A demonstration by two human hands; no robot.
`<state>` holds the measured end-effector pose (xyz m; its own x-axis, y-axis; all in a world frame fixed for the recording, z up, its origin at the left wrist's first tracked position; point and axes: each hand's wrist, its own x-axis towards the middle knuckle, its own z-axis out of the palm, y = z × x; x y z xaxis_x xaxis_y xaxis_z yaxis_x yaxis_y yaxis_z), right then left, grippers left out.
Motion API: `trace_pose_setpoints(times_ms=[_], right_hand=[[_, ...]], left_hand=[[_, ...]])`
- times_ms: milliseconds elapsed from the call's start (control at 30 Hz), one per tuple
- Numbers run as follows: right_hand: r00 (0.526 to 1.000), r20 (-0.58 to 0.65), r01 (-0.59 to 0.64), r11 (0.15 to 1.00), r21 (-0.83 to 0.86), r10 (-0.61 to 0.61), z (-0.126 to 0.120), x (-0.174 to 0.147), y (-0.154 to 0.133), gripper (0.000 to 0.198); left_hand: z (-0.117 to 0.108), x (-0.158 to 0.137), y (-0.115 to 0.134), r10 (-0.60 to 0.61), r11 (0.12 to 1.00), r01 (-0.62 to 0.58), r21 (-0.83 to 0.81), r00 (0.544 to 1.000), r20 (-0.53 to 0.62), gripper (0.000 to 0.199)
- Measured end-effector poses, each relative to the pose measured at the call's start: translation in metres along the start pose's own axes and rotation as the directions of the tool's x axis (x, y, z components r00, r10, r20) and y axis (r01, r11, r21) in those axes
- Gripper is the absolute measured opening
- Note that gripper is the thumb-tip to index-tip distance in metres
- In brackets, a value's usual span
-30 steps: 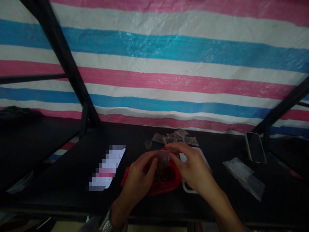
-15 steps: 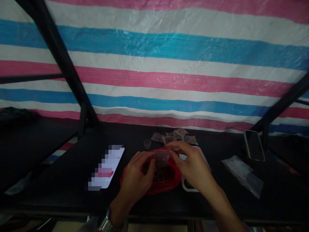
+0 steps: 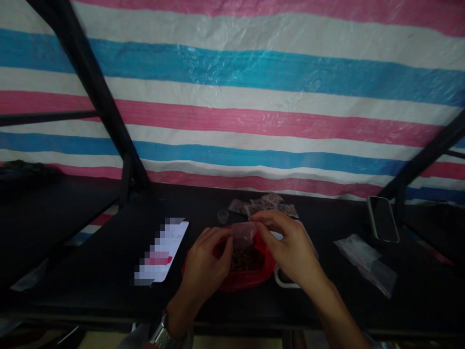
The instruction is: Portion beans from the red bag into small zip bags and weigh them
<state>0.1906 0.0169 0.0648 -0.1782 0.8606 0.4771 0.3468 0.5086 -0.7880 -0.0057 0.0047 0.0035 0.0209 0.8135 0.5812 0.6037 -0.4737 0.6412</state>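
Note:
A small clear plastic bag is pinched at both sides between my two hands. Thumb and fingers of my left hand close on its left edge, and those of my right hand on its right top corner. Beneath it sits a red plastic bag, open at the top, with small brown bits inside; my hands cover part of its rim. Behind it lie several small filled bags with brownish contents. A little clear cup stands to their left.
A phone with a lit screen lies at left. To the right are flat clear bags and a dark-screened phone. A white-rimmed container is partly under my right hand. Black frame bars rise before a striped sheet.
The small clear bag shows more openly between my fingers, and my right fingertips have shifted slightly. The view has moved a touch; the other things stay put.

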Motion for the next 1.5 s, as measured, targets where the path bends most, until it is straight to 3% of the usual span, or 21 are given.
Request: trace_pose_setpoints(times_ms=[133, 367, 533, 733, 867, 1000, 1233, 1333, 1400, 1500], right_hand=[[1.0, 0.002, 0.019, 1.0, 0.005, -0.019, -0.001, 0.001, 0.003, 0.019], [0.999, -0.015, 0.052, 0.999, -0.007, -0.052, 0.008, -0.003, 0.008, 0.024], [0.997, 0.076, 0.003, 0.999, -0.046, 0.001, 0.007, -0.004, 0.011, 0.032], [0.981, 0.165, -0.095, 0.993, -0.068, 0.105, 0.003, -0.007, 0.016, 0.056], [0.991, 0.105, -0.071, 0.995, -0.076, 0.079, 0.005, -0.005, 0.017, 0.044], [0.991, 0.094, -0.098, 0.995, 0.007, 0.097, 0.003, -0.002, 0.018, 0.045], [0.977, 0.099, -0.208, 0.955, 0.213, 0.191, -0.007, 0.001, 0.011, 0.046], [0.976, -0.002, -0.215, 0.959, 0.183, 0.219, -0.025, 0.006, 0.007, 0.043], [0.958, -0.172, -0.215, 0.973, 0.09, 0.227, -0.053, 0.008, 0.012, 0.039], [0.854, -0.45, -0.347, 0.931, -0.115, 0.262, -0.119, -0.001, 0.037, 0.045]], left_hand=[[0.0, 0.0, 0.0, 0.052, 0.998, -0.054, -0.027, 0.996, -0.071, 0.015], [0.002, 0.0, 0.0, 0.081, 0.996, -0.084, -0.034, 0.994, -0.076, 0.015], [0.001, 0.0, 0.0, 0.05, 0.996, -0.056, -0.067, 0.995, -0.085, 0.014], [0.004, -0.002, -0.002, 0.051, 0.996, -0.056, -0.064, 0.995, -0.084, 0.015], [0.005, -0.002, -0.003, 0.12, 0.992, -0.123, -0.035, 0.99, -0.075, 0.016], [0.002, 0.001, -0.003, 0.194, 0.981, -0.19, 0.05, 0.977, -0.085, 0.015], [-0.002, -0.003, 0.0, 0.312, 0.928, -0.287, 0.236, 0.947, -0.072, 0.029], [-0.001, -0.004, 0.005, 0.317, 0.925, -0.286, 0.25, 0.944, -0.094, 0.026], [0.0, -0.005, 0.006, 0.294, 0.933, -0.253, 0.257, 0.945, -0.139, 0.022], [-0.001, -0.006, 0.005, 0.265, 0.94, -0.204, 0.273, 0.941, -0.211, 0.02]])
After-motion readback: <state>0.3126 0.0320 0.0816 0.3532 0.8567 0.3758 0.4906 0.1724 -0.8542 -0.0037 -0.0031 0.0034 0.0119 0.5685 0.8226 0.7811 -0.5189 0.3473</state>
